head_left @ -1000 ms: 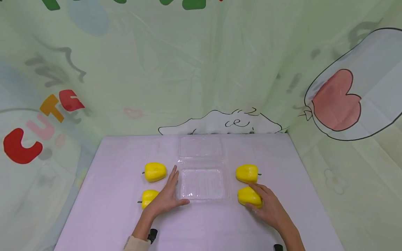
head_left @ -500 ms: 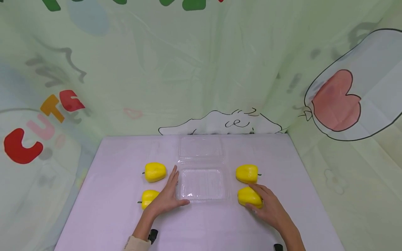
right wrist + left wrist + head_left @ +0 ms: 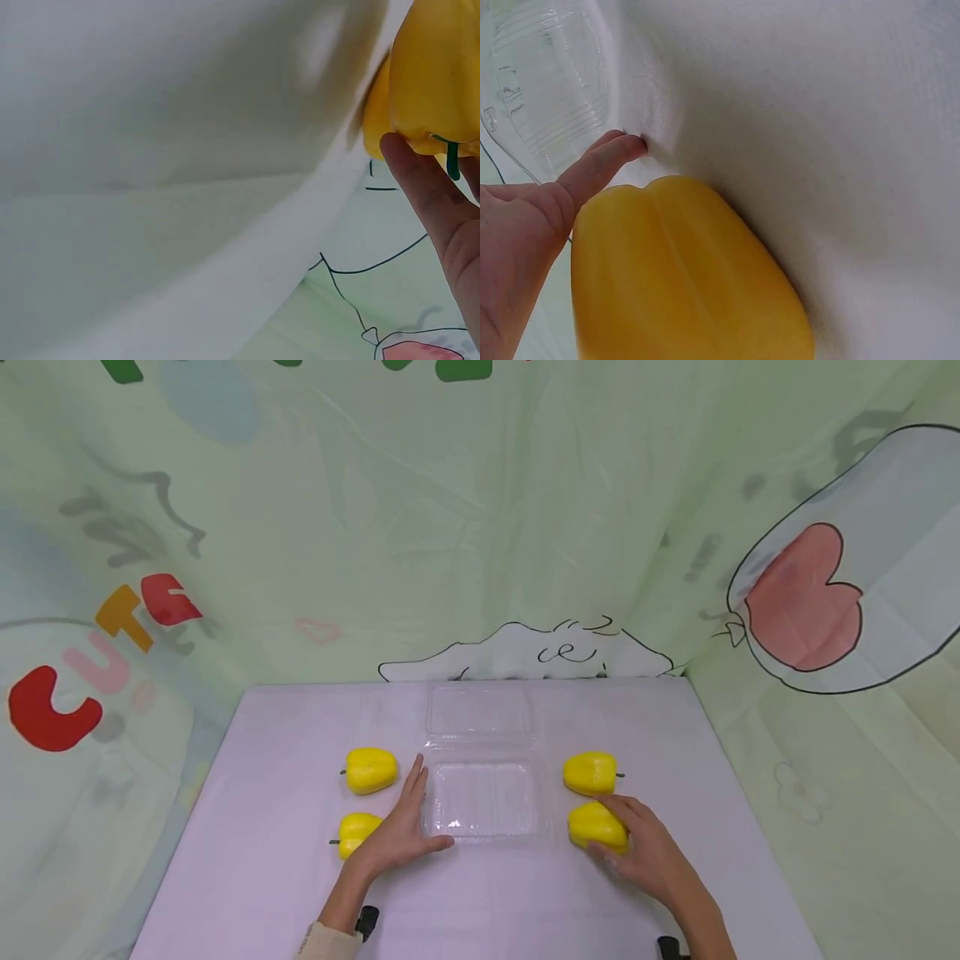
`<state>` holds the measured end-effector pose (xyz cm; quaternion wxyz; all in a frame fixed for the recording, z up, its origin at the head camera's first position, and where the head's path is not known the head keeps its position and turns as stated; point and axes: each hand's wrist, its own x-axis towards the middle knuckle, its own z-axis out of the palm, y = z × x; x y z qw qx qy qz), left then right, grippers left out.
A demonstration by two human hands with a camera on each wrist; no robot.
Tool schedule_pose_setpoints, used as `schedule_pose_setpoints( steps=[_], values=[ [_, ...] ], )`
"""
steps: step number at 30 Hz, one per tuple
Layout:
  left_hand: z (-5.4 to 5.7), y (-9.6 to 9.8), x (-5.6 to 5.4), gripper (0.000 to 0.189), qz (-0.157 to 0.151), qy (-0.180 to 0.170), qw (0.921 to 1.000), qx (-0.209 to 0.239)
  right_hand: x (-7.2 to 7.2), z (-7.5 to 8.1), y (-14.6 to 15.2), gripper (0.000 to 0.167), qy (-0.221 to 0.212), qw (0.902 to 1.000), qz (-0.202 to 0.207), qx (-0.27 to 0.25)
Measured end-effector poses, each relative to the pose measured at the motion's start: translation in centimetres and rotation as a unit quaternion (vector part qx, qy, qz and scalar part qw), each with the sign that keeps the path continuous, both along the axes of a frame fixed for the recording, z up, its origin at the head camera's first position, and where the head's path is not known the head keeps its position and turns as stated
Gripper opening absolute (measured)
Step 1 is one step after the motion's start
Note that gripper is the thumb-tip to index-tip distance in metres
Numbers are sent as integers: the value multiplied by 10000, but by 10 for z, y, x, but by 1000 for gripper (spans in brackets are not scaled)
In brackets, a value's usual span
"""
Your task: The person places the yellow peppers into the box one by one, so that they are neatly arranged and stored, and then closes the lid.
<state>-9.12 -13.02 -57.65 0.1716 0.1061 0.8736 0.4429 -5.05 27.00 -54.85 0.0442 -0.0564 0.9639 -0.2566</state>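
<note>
My right hand [image 3: 648, 852] grips the near right yellow bell pepper [image 3: 596, 825], thumb on the near side and fingers over the far side. In the right wrist view its green stem [image 3: 452, 159] points toward the palm. My left hand [image 3: 401, 831] is spread at the left side of a clear plastic clamshell box [image 3: 486, 839], which lies unfolded with its lid [image 3: 480, 712] toward the back. Whether the fingers touch the box is hard to tell. Partly behind that hand lies another yellow bell pepper [image 3: 682, 277].
One more yellow bell pepper [image 3: 371, 771] lies at the back left, and another bell pepper [image 3: 589, 773] at the back right, close to my right fingers. A pale cloth covers the table [image 3: 480, 910]. Printed curtains [image 3: 480, 527] stand behind and on both sides.
My right hand and the bell pepper in it have shifted very slightly, away from the near edge. The left hand and the box have stayed put.
</note>
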Motion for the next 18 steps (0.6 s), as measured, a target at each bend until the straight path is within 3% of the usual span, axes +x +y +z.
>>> schedule_pose_setpoints(
  steps=[12,18],
  values=[
    [1,2,0,124,53,47,10000,70,-4,17,-6,71,666,9972,301,-159],
    [1,3,0,124,67,21,9999,106,-5,24,-11,72,730,9967,325,-158]
  ],
)
